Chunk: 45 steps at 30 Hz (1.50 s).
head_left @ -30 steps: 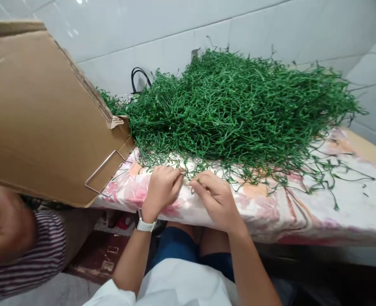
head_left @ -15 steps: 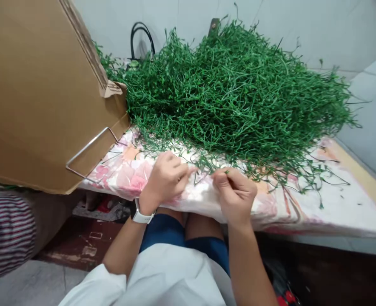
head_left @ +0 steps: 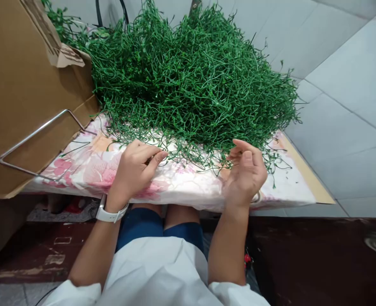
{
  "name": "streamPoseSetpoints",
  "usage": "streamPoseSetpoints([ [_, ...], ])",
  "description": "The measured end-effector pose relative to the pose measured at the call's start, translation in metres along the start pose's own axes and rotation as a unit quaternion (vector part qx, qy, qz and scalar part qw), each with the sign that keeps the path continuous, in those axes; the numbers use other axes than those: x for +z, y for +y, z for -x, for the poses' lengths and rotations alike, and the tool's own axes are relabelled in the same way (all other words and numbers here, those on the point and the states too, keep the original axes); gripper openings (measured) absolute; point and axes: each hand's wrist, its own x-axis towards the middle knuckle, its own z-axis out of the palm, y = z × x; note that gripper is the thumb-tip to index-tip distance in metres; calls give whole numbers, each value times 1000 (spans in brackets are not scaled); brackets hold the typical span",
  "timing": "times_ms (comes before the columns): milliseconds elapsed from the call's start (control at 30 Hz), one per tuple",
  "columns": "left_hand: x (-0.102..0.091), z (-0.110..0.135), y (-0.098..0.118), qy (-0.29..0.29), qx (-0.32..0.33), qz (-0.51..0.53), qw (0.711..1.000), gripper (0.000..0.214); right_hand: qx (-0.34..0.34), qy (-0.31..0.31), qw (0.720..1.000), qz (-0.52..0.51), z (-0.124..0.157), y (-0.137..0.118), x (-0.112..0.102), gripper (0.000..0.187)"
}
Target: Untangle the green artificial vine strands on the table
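Note:
A big heap of thin green plastic stems [head_left: 194,80] lies on a board covered with a pink flowered cloth [head_left: 89,163]. My left hand [head_left: 133,170], with a white watch on the wrist, rests on the cloth at the heap's front edge, fingers pinched on a thin green stem. My right hand [head_left: 247,172] is lifted a little to the right, palm turned toward me, fingers curled loosely, thumb up. Thin stems lie by its fingertips; whether it grips one I cannot make out.
A large brown cardboard box [head_left: 18,85] leans over the board's left end, with a bent metal wire frame [head_left: 38,129] against it. White tiled wall [head_left: 344,85] stands behind and to the right. Black cable loops [head_left: 98,10] show behind the heap. Dark floor lies below.
The view swung left and down. My hands moved apart: the right hand drew away to the right and turned palm up. The striped-sleeved person at left is out of view.

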Motion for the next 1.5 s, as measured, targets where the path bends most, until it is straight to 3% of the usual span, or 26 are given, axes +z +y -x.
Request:
streamPoseSetpoints([
  [200,1,1,-1,2,5,-12,1000,27,21,-12,994,108,-13,8,-33,44],
  [333,1,2,-1,-9,-3,-17,1000,27,42,-78,952,294,-17,14,-54,43],
  [467,2,4,-2,-3,-23,-19,1000,24,16,-19,935,355,-16,4,-57,33],
  [533,3,5,-3,6,-19,-13,1000,26,-44,26,939,340,-10,-7,-49,28],
  [600,4,5,-4,12,-5,-3,1000,25,-87,7,961,263,0,-18,-36,24],
  [667,4,4,-4,23,11,9,1000,21,-76,-106,979,154,12,-26,-19,21],
  [733,3,3,-2,34,20,22,999,17,-46,-233,968,80,23,-29,-3,28],
  [800,1,1,0,36,20,34,999,17,-39,-293,953,65,32,-29,12,35],
  [933,0,1,4,13,-10,41,999,25,-48,-303,949,76,36,-23,26,18],
  [1033,1,3,3,28,-52,20,998,28,-46,-330,941,58,34,-20,23,34],
  [1133,2,4,-2,60,-80,18,995,28,-33,-356,934,-27,34,-17,15,44],
  [1200,2,4,-5,98,-112,27,988,29,-19,-332,935,-127,35,-13,11,44],
  [1300,0,3,-8,150,-157,72,973,35,25,-185,952,-243,35,-9,8,41],
  [1333,0,3,-8,142,-159,90,973,37,49,-137,957,-250,32,-8,7,36],
  [1400,0,3,-5,89,-148,101,980,40,107,-99,963,-226,25,-7,6,20],
  [1500,1,3,-2,18,-118,61,991,41,125,-104,979,-125,9,-7,3,44],
])
